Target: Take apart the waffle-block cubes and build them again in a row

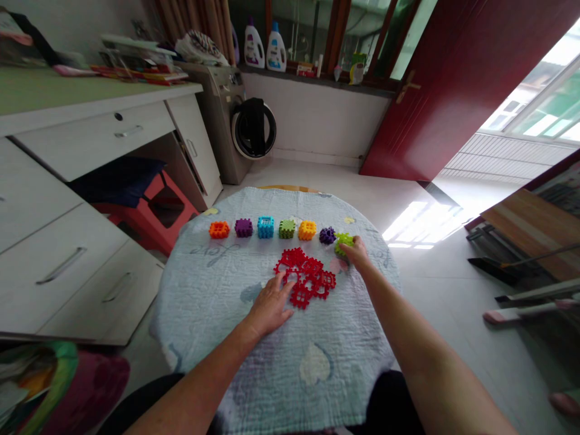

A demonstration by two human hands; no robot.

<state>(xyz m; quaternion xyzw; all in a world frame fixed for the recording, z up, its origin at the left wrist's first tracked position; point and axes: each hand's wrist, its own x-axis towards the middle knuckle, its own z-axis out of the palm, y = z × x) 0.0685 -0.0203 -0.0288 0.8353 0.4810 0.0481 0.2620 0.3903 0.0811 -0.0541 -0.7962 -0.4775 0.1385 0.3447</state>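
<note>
Cube row (pixel 265 228) is built at mid-frame; lime cube (pixel 343 241) is pinched by right hand (pixel 357 254), unassembled red tiles (pixel 310 278) touched by spread left hand (pixel 272 305).

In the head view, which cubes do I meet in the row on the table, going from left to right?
Orange cube, purple cube, blue cube, green cube, yellow cube, dark purple cube, lime-green cube touched by the right hand.

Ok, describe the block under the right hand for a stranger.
On the round table's pale blue cloth, a row of cubes runs along the far side. The lime cube is rightmost, under the right hand, brighter than the mid-row green cube.
</note>
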